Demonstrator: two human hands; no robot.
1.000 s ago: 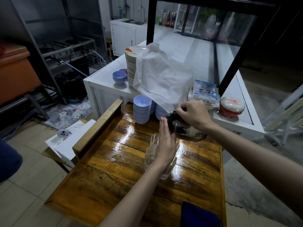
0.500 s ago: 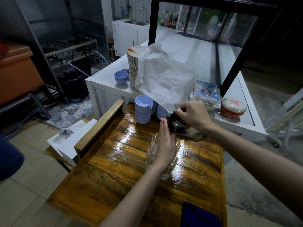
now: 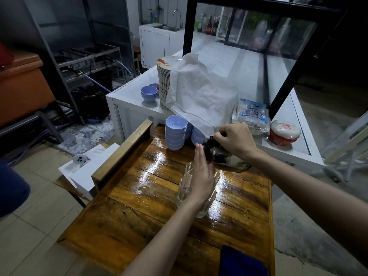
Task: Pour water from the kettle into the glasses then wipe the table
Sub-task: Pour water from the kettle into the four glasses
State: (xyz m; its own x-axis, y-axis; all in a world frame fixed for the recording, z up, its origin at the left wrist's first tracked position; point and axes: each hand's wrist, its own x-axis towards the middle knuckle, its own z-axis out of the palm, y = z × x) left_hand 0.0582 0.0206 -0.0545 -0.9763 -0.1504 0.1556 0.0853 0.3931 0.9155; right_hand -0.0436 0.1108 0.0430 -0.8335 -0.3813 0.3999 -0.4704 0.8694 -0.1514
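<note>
A clear ribbed glass stands on the glossy wooden table. My left hand rests flat against its right side, fingers straight and together; a second glass shows partly beneath that hand. My right hand grips the dark top of the shiny metal kettle, which is tipped with its mouth toward the glass. I cannot make out a stream of water. A dark blue cloth lies at the table's near right edge.
Stacks of lilac bowls stand at the table's far end. Behind, a white counter holds a plate stack under white paper, a plastic bag and a red-lidded tub. A small puddle lies left of the glass.
Both hands, the kettle and the glass hold the same pose. Only the camera view has shifted slightly.
</note>
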